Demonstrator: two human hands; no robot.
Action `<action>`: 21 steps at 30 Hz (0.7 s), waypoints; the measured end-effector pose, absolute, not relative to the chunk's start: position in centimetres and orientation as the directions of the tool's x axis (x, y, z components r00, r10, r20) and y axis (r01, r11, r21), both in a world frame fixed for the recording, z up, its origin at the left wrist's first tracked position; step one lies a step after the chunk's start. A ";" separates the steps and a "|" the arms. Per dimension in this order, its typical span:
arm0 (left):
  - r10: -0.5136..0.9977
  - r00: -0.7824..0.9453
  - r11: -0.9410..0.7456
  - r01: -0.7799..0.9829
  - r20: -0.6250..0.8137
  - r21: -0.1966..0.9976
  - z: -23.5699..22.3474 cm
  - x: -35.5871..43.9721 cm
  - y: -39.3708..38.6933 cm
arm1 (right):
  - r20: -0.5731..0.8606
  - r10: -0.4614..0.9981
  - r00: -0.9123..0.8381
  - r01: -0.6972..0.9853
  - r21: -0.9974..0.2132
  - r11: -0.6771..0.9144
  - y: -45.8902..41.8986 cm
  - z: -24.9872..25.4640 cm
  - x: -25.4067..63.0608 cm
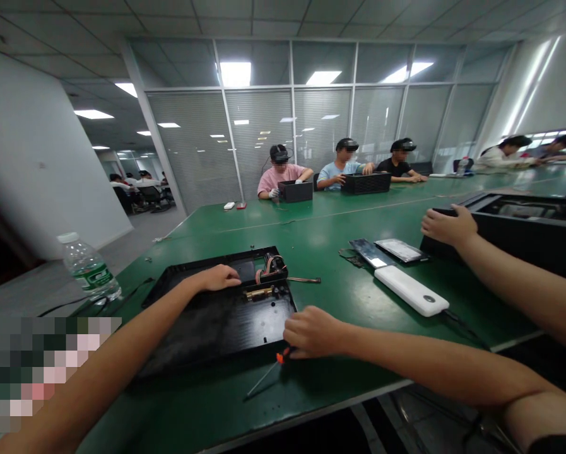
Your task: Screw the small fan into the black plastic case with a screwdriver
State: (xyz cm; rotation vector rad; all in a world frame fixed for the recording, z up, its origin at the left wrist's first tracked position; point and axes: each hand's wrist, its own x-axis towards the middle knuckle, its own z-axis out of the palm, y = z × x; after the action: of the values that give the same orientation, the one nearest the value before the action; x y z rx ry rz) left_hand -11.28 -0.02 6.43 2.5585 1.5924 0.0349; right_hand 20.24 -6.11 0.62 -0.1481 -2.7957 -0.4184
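Note:
A shallow black electronics casing lies in front of me on the green table. My left hand has its fingers closed over the raised ridge across the casing's middle. Beside the casing's right edge, my right hand is wrapped round a screwdriver, its thin shaft slanting down to the left. Orange shows at the base of its handle; the rest is hidden in my fist. Striped wires bunch at the casing's far right corner, and one lead with a plug runs out over the table. A brass-coloured connector sits just below them.
A water bottle stands left. To the right lie a white power bank with a cable, a phone-like slab and a hard drive. A co-worker's hand touches a large black case. Several people sit opposite.

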 end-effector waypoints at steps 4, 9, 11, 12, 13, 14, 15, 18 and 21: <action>0.887 0.457 -0.441 0.882 -0.073 0.164 4.2 -12.9 0.0 | 0.361 -0.081 -0.929 0.052 0.344 0.938 -6.9 -0.1 22.2; 0.821 0.569 -0.569 0.822 0.036 -0.026 5.1 -12.0 -0.3 | 0.423 -0.020 -0.906 0.130 0.325 0.937 -6.1 -0.3 23.5; 0.827 0.559 -0.556 0.829 0.064 -0.061 6.7 -11.8 -0.4 | 0.409 -0.030 -0.912 0.119 0.334 0.935 -4.8 -0.4 22.8; 0.828 0.556 -0.552 0.831 0.073 -0.071 7.7 -11.7 -0.5 | 0.394 -0.034 -0.919 0.113 0.342 0.933 -3.9 -0.4 22.2; 0.828 0.556 -0.550 0.831 0.079 -0.079 8.7 -11.7 -0.8 | 0.376 -0.032 -0.926 0.111 0.352 0.929 -2.9 -0.2 21.5; 0.828 0.555 -0.549 0.831 0.084 -0.088 9.8 -11.5 -1.2 | 0.356 -0.024 -0.934 0.114 0.361 0.926 -1.8 -0.1 20.7; 0.828 0.554 -0.547 0.832 0.087 -0.099 10.9 -11.3 -1.9 | 0.336 -0.007 -0.942 0.125 0.369 0.921 -0.7 0.1 19.9; 0.833 0.546 -0.535 0.836 0.086 -0.124 13.9 -10.0 -4.8 | 0.279 0.077 -0.957 0.183 0.378 0.907 2.2 0.9 17.1; 0.831 0.555 -0.550 0.830 0.044 -0.094 15.7 -8.1 -8.5 | 0.279 0.178 -0.944 0.270 0.339 0.901 4.0 1.5 15.8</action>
State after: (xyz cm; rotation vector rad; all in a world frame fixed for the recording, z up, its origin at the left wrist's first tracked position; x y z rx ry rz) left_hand -8.07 -8.52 15.71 2.8607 1.5324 -0.0083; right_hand 15.82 4.03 1.49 -0.3379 -2.8240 -0.5533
